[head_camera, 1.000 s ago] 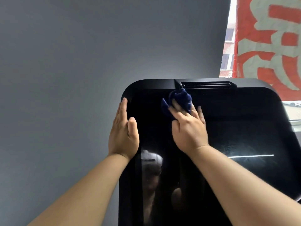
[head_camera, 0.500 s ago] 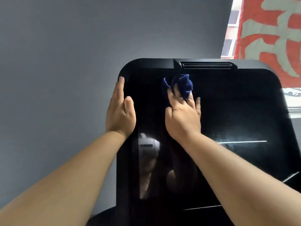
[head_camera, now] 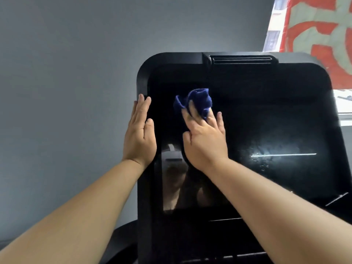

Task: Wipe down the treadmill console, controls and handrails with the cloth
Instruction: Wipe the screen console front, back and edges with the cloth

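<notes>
The black treadmill console (head_camera: 266, 111) fills the middle and right of the head view, its glossy screen reflecting light. My right hand (head_camera: 205, 141) presses a bunched dark blue cloth (head_camera: 198, 100) flat against the upper left of the screen, fingers spread and fairly straight over the cloth. My left hand (head_camera: 140, 136) lies flat with straight fingers against the console's left edge, thumb on the front face. Handrails are out of view.
A grey wall (head_camera: 76, 73) stands behind and to the left of the console. A vent slot (head_camera: 241, 60) runs along the console's top edge. A red and pale banner (head_camera: 320, 27) hangs at a window at the upper right.
My right hand and the cloth have slid down the screen, away from the top vent. My left hand has moved down the console's left edge. The camera has tilted, so the console sits lower in view.
</notes>
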Demonstrator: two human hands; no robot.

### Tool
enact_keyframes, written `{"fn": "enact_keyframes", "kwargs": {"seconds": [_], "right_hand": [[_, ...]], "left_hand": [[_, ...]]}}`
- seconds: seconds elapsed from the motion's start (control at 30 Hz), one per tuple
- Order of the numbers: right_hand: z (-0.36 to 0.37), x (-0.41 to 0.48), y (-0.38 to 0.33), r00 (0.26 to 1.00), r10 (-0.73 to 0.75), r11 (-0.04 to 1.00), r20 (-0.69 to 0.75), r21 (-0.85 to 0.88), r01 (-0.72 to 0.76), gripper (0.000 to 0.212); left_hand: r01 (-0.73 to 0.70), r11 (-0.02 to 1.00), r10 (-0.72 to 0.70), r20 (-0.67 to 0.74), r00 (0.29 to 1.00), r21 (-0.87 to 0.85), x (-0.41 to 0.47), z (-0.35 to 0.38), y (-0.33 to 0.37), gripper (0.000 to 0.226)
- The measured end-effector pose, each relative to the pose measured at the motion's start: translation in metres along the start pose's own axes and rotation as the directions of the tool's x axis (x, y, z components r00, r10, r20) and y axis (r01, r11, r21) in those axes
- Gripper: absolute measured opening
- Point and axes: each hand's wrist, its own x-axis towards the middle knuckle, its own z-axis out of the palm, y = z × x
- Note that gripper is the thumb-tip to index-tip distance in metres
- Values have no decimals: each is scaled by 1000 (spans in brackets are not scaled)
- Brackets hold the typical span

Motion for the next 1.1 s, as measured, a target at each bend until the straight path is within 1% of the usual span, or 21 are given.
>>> {"fn": "enact_keyframes", "kwargs": {"seconds": [0.1,0.17,0.23,0.27,0.3,0.33,0.4,0.43,0.47,0.53,0.63,0.7,0.73,0.77,0.8,0.83,0.87,0.9,0.93,1.0,1.1], "right_hand": [[18,-48,-28,959,-279,960,52,11,279,61],[19,-73,-15,891,-433,897,134,-35,441,56],[10,-76,16,721,-651,730,237,-64,681,53],[5,-70,31,653,-712,660,258,-74,748,52],[2,-59,43,659,-714,658,235,-97,747,52],[0,-46,50,739,-652,729,170,-124,673,54],[-1,-32,39,928,-371,920,44,-115,374,57],[3,-34,27,964,-268,959,7,-93,267,58],[8,-44,16,970,-242,967,-2,-82,241,59],[18,-76,7,919,-388,916,66,-82,393,59],[20,-122,14,739,-632,757,233,-18,654,54],[15,-115,26,640,-709,668,296,-8,744,54],[11,-101,29,650,-702,671,291,-36,740,55],[8,-84,29,725,-641,735,253,-72,675,57],[3,-67,28,835,-516,840,193,-78,537,59],[-1,-53,23,932,-340,937,129,-42,348,61],[-2,-47,15,980,-174,985,100,-2,175,62],[2,-51,5,992,-89,996,88,22,87,63],[7,-64,-5,992,-93,995,84,28,91,62],[18,-105,-14,954,-276,961,121,11,277,62],[27,-165,-3,808,-533,837,253,15,547,58]], "left_hand": [[4,1000,-4,-10,1000,-20,3,0,-3,52],[14,998,-14,2,1000,-56,2,0,-2,51],[31,996,-30,6,1000,-85,2,-1,-1,51],[33,995,-32,4,999,-89,1,0,0,50],[31,996,-31,1,1000,-89,1,0,0,50],[27,996,-27,1,1000,-88,1,0,-1,50],[33,995,-33,4,999,-92,0,0,-2,50],[37,995,-37,5,999,-97,0,0,-2,50],[39,994,-38,11,999,-102,0,0,-2,50],[32,995,-31,11,999,-92,0,-1,-1,50],[63,997,-60,62,996,-43,1,-6,4,50],[107,994,-106,133,985,-3,1,-13,8,52],[118,993,-119,172,978,20,-2,-17,9,53],[124,991,-130,209,969,40,-7,-22,9,53],[129,990,-139,243,960,56,-14,-27,10,53],[135,988,-150,273,950,73,-24,-32,9,53],[142,985,-164,298,941,94,-35,-38,8,53],[149,982,-179,313,933,118,-47,-43,6,53],[154,978,-191,319,928,138,-57,-46,3,53],[177,968,-225,310,924,178,-75,-51,-2,54],[213,944,-286,306,908,251,-101,-51,-6,56]]}}
